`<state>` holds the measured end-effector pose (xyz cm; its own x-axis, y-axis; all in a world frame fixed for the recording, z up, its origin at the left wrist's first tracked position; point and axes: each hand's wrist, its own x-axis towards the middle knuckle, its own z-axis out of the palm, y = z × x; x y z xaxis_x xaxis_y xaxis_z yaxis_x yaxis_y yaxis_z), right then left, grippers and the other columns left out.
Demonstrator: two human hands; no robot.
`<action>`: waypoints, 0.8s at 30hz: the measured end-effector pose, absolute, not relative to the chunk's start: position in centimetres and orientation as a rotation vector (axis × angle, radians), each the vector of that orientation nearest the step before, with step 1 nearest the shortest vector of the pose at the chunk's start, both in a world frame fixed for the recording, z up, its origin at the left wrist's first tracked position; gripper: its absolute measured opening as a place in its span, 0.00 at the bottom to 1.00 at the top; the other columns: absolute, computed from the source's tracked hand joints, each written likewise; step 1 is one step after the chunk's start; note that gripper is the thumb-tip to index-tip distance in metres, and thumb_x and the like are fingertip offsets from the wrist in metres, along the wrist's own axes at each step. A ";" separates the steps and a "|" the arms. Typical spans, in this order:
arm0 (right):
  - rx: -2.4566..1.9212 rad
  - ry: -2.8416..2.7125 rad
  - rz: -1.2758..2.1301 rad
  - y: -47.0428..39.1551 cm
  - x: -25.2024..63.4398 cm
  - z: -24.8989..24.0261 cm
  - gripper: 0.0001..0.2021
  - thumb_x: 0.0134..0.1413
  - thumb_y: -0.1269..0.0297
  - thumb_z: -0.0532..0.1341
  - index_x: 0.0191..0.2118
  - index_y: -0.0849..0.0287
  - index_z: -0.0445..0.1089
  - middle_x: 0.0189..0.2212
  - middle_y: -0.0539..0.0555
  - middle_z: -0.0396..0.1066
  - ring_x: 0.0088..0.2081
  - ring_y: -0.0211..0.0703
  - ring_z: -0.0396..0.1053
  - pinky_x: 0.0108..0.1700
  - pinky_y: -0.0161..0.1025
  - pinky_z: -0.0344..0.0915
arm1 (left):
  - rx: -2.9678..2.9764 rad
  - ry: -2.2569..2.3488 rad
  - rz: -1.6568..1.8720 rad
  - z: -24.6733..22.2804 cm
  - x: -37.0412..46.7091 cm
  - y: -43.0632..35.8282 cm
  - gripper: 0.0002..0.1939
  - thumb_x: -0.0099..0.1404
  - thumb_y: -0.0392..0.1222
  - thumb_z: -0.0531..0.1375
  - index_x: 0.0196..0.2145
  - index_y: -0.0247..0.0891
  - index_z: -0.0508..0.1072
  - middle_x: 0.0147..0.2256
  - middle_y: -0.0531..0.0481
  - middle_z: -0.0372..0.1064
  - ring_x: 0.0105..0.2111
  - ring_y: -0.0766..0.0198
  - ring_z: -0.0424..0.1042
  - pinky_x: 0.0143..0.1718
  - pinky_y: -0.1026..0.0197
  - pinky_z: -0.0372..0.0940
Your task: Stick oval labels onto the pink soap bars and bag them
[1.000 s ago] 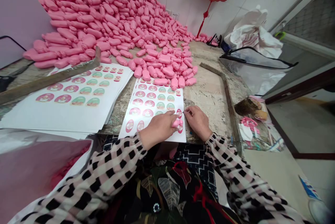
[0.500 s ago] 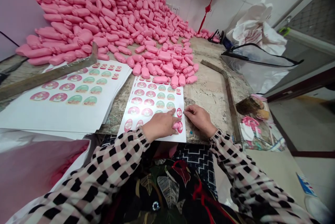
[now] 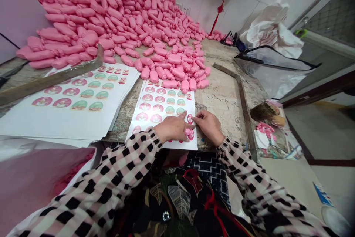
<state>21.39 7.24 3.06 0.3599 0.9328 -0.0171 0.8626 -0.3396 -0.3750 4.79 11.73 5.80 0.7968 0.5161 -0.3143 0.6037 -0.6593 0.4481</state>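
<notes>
A sheet of stickers (image 3: 148,124) lies on the worn tabletop in front of me, with pink and green labels in rows. My left hand (image 3: 174,128) rests on its right part, index finger stretched out. Tucked in its curled fingers is a small pink plastic bottle (image 3: 188,132), mostly hidden by the hand. From the right, my right hand (image 3: 208,124) pinches with thumb and forefinger at the edge of an oval pink sticker (image 3: 190,118) near the sheet's right border. How far the sticker is lifted I cannot make out.
A large heap of pink bottles (image 3: 111,11) covers the back left, with a smaller group (image 3: 177,63) over the sheet's top. More sticker sheets (image 3: 55,122) lie left under a bent wooden strip (image 3: 55,81). A wooden strip (image 3: 244,107) and clear bag (image 3: 271,67) are right.
My right hand has shifted slightly left, its fingertips now over the sheet's edge at the oval sticker. The left hand has moved a little right with the pink bottle.
</notes>
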 end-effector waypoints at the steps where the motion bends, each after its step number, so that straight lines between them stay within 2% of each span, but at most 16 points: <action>1: -2.324 -1.628 0.250 7.2 21.1 3.3 0.12 0.49 0.51 0.57 0.27 0.53 0.69 0.29 0.49 0.71 0.28 0.39 0.64 0.27 0.35 0.49 | 2.431 0.822 -0.204 5.9 4.8 11.7 0.30 0.49 0.52 0.62 0.52 0.56 0.67 0.64 0.43 0.41 0.42 0.47 0.69 0.39 0.50 0.61; 5: -2.205 -1.809 -0.034 6.6 19.8 4.3 0.12 0.53 0.55 0.55 0.26 0.55 0.68 0.31 0.51 0.69 0.30 0.40 0.64 0.28 0.36 0.48 | 2.411 0.808 -0.160 5.9 4.7 11.7 0.24 0.49 0.51 0.62 0.46 0.53 0.72 0.63 0.43 0.44 0.39 0.47 0.69 0.38 0.50 0.60; 8: -2.155 -1.713 -0.047 6.4 19.9 4.9 0.12 0.52 0.54 0.56 0.26 0.55 0.69 0.30 0.51 0.69 0.30 0.39 0.63 0.28 0.36 0.49 | 2.408 0.810 -0.081 5.4 4.6 11.6 0.23 0.48 0.51 0.62 0.45 0.53 0.73 0.62 0.43 0.47 0.39 0.46 0.69 0.38 0.50 0.60; 11: -2.076 -1.423 0.150 6.6 21.0 5.4 0.13 0.47 0.51 0.60 0.26 0.56 0.69 0.27 0.50 0.68 0.27 0.38 0.62 0.29 0.36 0.52 | 2.294 0.793 0.161 4.8 4.0 11.0 0.22 0.48 0.50 0.63 0.43 0.52 0.74 0.55 0.45 0.59 0.39 0.50 0.69 0.39 0.54 0.59; 14: -1.785 -1.151 0.528 6.5 21.4 5.8 0.14 0.42 0.51 0.64 0.26 0.58 0.68 0.24 0.49 0.67 0.26 0.37 0.61 0.30 0.35 0.56 | 1.858 0.806 0.543 4.3 3.1 10.1 0.16 0.52 0.52 0.62 0.39 0.46 0.75 0.40 0.48 0.69 0.35 0.58 0.69 0.35 0.61 0.60; 18: -1.460 -1.003 0.864 5.4 18.8 6.1 0.13 0.41 0.55 0.66 0.26 0.59 0.67 0.24 0.48 0.67 0.25 0.35 0.62 0.30 0.34 0.59 | 0.881 0.725 0.719 4.3 2.1 9.0 0.23 0.59 0.61 0.52 0.40 0.40 0.69 0.28 0.49 0.67 0.20 0.67 0.64 0.21 0.65 0.57; 21: -1.451 -1.037 0.969 4.5 16.1 6.1 0.13 0.40 0.56 0.67 0.24 0.59 0.67 0.21 0.46 0.65 0.21 0.33 0.59 0.25 0.33 0.57 | 0.382 0.632 0.763 4.7 1.6 8.5 0.21 0.60 0.61 0.52 0.38 0.41 0.67 0.28 0.52 0.66 0.21 0.67 0.65 0.21 0.64 0.60; 24: -1.466 -1.099 1.004 4.2 14.4 5.8 0.13 0.39 0.55 0.67 0.24 0.59 0.67 0.19 0.45 0.64 0.19 0.31 0.58 0.22 0.32 0.56 | 0.257 0.641 0.814 4.9 1.3 8.1 0.20 0.60 0.59 0.54 0.38 0.40 0.67 0.27 0.52 0.66 0.22 0.67 0.66 0.21 0.64 0.62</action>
